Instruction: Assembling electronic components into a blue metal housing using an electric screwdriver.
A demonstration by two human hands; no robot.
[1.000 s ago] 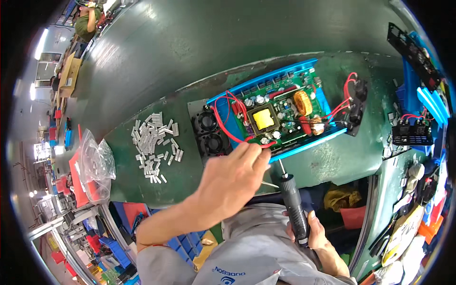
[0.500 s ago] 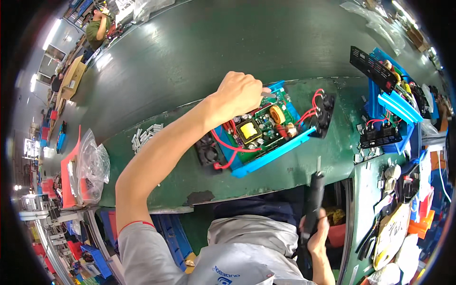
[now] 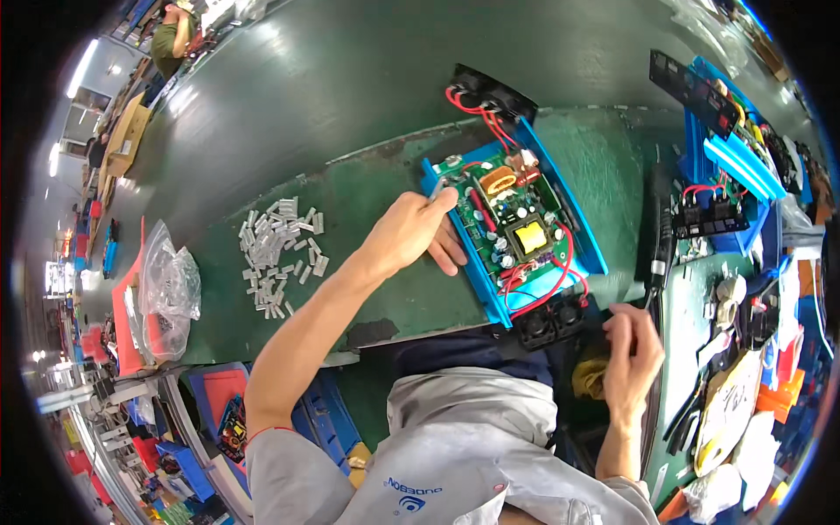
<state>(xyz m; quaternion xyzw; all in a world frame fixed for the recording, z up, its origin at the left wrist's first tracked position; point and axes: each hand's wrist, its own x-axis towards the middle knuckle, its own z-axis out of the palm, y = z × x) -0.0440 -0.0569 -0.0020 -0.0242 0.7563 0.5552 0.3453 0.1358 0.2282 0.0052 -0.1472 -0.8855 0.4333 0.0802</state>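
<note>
A green circuit board sits in an open blue metal housing, with a yellow transformer and a copper coil on it. My left hand is at the housing's left edge, thumb and index finger pinched on a small grey metal piece. My right hand is near the front edge, loosely curled with fingers apart and nothing visible in it. Just beyond it lies a black electric screwdriver. Red wires join the board to a black fan panel in front and a black end panel behind.
Left of the housing lies a pile of small clear tubular pieces. A clear plastic bag hangs at the far left. More blue housings are stacked at right, above hand tools and a tape roll. Another person works far left.
The housing has been turned, so its fan panel now faces me. My left hand has moved to its left edge. The screwdriver has left my right hand and lies at the right.
</note>
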